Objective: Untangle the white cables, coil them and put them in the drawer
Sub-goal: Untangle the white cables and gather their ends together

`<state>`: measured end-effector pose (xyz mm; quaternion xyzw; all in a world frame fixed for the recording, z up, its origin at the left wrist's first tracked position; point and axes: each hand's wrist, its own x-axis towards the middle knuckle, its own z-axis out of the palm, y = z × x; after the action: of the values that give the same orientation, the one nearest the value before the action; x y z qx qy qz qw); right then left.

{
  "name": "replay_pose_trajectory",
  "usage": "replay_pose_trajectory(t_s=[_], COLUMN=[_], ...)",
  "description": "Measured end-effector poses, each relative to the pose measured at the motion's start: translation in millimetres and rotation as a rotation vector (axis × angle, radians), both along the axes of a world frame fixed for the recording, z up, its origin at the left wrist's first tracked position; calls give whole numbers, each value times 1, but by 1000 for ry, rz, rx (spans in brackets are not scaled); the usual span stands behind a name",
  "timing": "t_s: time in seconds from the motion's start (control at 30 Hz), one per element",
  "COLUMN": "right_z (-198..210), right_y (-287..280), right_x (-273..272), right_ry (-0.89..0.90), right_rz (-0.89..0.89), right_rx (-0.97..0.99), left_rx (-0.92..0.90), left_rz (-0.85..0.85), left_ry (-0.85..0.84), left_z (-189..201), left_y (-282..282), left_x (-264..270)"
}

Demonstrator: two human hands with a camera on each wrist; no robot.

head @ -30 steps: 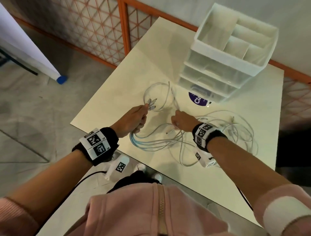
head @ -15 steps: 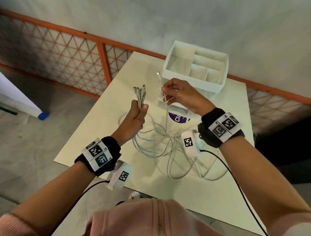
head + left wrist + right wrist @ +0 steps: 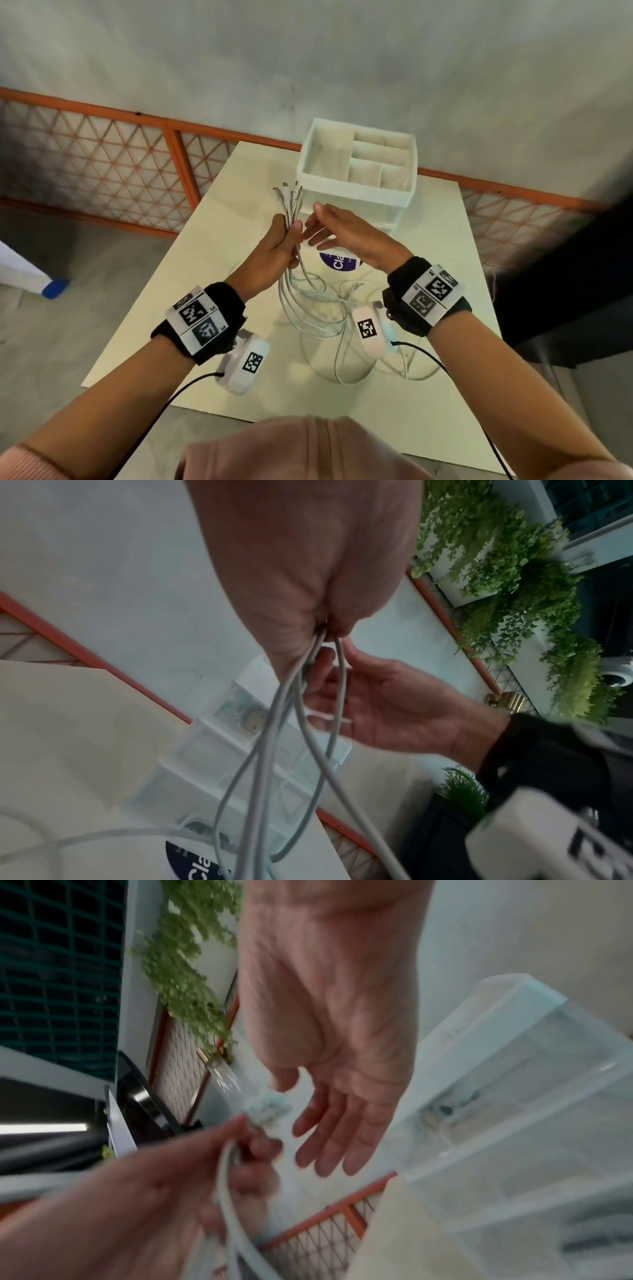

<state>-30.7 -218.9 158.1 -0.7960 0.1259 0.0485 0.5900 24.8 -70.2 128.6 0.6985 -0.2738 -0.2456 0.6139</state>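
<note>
My left hand [image 3: 279, 241] is raised above the table and grips a bundle of white cables [image 3: 293, 212] just below their plugs, which fan out upward. The strands [image 3: 274, 764] hang down from the fist to a loose tangle [image 3: 329, 322] on the table. My right hand [image 3: 337, 228] is right beside the bundle with its fingers straight and spread, holding nothing; the right wrist view shows its empty palm [image 3: 342, 1096] facing the left fist [image 3: 240, 1164]. The translucent drawer unit [image 3: 363, 192] stands behind the hands, its drawers [image 3: 514, 1123] closed.
The drawer unit's top tray [image 3: 356, 161] has open dividers. A purple round sticker [image 3: 337, 262] lies on the cream table [image 3: 212, 274] in front of the unit. An orange lattice fence [image 3: 102, 164] runs behind the table. The table's near edge is at my waist.
The right hand let go of the single cable end it pinched, and that end now sits in the left hand's bundle. The right hand's fingers have straightened beside it.
</note>
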Motion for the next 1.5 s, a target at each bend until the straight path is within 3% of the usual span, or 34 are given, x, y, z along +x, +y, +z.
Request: replay_pose_trajectory(t_s=[0.17, 0.3, 0.5, 0.73, 0.83, 0.97, 1.1, 1.2, 1.33, 1.43, 1.5], right_z=[-22, -21, -26, 12, 32, 40, 22, 2, -2, 10, 14], right_y=[4, -26, -101, -40, -20, -27, -62, -93, -107, -118, -128], right_x=[-14, -18, -42, -28, -23, -35, -56, -72, -80, -76, -75], right_ry=[119, 99, 245, 28, 16, 25, 59, 176, 221, 128, 62], right_rz=[245, 97, -105, -19, -17, -36, -213, -436, -556, -634, -654], right_rx=[-236, -403, -705, -618, -409, -235, -334, -597, -856, -851, -711], left_rx=[-137, -300, -343, -113, -56, -53, -114, -153, -101, -144, -192], left_rz=[63, 124, 204, 22, -104, -70, 72, 191, 190, 268, 358], left_ry=[-117, -67, 39, -134, -93, -92, -211, -225, -363, -384, -377], left_z=[11, 17, 17, 9, 9, 11, 16, 10, 1, -1, -1], left_y=[7, 17, 24, 2, -4, -7, -5, -1, -7, -12, -13], left_x=[7, 17, 27, 2, -7, -6, 4, 18, 8, 0, 4])
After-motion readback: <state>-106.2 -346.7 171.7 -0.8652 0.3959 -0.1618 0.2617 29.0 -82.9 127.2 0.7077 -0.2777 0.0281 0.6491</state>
